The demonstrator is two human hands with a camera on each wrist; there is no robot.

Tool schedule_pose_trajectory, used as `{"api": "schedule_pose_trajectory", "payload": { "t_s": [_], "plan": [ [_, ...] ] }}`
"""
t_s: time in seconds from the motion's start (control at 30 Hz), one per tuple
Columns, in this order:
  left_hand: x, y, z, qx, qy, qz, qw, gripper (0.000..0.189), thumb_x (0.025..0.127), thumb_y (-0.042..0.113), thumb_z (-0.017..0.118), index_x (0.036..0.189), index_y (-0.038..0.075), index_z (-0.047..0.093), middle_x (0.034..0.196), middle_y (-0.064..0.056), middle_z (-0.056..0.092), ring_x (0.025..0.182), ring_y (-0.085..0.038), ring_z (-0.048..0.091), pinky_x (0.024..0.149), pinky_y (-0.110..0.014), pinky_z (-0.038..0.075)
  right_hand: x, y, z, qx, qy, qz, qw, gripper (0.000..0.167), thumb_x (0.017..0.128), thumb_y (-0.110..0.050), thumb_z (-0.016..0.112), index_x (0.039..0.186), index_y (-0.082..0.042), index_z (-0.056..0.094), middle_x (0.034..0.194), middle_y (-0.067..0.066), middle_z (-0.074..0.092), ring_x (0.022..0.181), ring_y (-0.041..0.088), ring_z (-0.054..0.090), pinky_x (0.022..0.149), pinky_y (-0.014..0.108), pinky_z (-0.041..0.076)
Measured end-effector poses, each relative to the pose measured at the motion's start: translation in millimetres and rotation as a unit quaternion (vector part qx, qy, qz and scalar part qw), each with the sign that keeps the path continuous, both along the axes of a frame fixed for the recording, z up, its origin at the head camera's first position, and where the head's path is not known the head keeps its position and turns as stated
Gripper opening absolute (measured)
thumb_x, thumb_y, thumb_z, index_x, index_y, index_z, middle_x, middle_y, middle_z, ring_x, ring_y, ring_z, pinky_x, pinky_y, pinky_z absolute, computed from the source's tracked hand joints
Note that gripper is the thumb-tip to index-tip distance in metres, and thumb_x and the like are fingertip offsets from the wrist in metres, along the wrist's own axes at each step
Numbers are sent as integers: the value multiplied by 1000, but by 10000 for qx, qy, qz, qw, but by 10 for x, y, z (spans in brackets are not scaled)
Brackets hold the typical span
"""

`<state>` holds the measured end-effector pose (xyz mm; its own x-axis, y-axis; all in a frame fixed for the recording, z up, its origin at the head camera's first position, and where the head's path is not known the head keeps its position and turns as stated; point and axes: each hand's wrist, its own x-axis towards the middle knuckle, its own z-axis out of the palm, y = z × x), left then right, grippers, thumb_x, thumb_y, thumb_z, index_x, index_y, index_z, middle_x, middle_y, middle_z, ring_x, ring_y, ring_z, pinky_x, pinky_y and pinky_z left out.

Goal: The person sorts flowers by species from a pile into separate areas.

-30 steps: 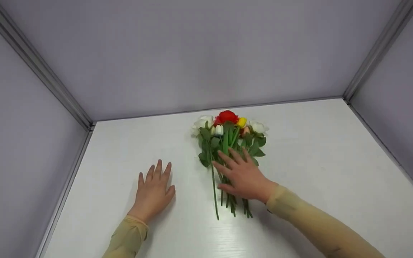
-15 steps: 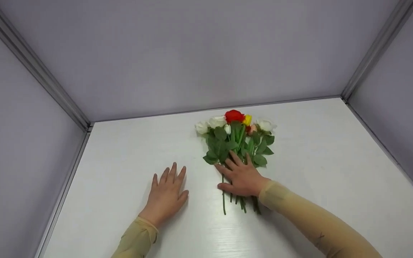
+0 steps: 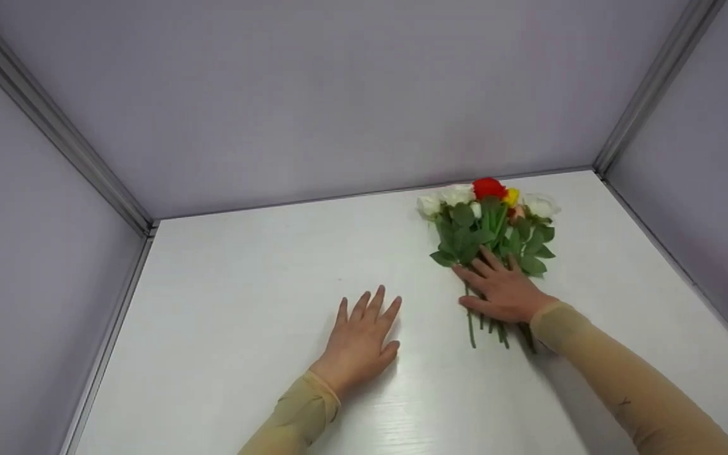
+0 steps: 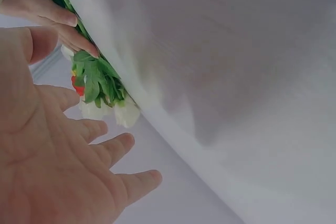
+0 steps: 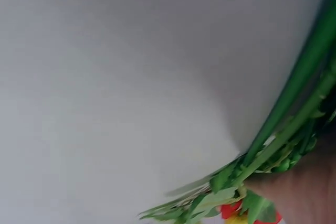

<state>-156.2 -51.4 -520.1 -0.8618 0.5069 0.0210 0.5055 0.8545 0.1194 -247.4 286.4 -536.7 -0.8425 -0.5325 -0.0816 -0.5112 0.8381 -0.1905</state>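
Observation:
A bunch of flowers (image 3: 465, 234) lies on the white table, blooms toward the back wall. A red bloom (image 3: 489, 188), a yellow one (image 3: 511, 197) and several white ones (image 3: 541, 206) top its green leaves. My right hand (image 3: 504, 294) rests across the stems (image 3: 471, 332) with fingers spread, the palm over them. In the right wrist view, green stems (image 5: 294, 100) run beside part of that hand (image 5: 302, 190). To the left of the bunch, my left hand (image 3: 357, 344) is palm down with straight, spread fingers, holding nothing. The left wrist view shows its bare palm (image 4: 52, 150).
The white table (image 3: 244, 284) meets a grey back wall (image 3: 339, 95), with the blooms close to that edge. Side walls stand at left (image 3: 35, 253) and right (image 3: 705, 158), with metal rails in the corners.
The flowers have slid to the right and slightly back under my right hand. My left hand has moved right as well, still spread and apart from the bunch.

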Motion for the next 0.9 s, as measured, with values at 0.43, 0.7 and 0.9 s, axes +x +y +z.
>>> {"api": "schedule_pose_trajectory", "payload": {
  "t_s": [0.43,0.7,0.9],
  "plan": [
    [-12,607,11,-176,33,-493,9986,69,104,50,50,164,27,26,169,-8,22,152,-31,25,119,-63,20,-35,1101,83,327,309,-84,9990,69,103,-59,48,161,-24,35,161,21,35,151,49,14,113,76,11],
    [34,641,-19,-341,8,-578,9977,69,104,51,49,164,29,25,169,-7,20,153,-29,25,120,-61,22,15,1220,120,207,330,-414,9984,67,104,-56,49,161,-24,36,163,22,31,153,46,10,115,75,4],
    [21,539,1,-398,-37,-547,9977,69,105,51,47,165,28,24,170,-7,18,153,-30,24,120,-61,20,102,982,240,-750,767,-1161,9874,54,103,-37,58,148,-8,54,152,24,45,144,48,29,115,71,18]
  ]
}}
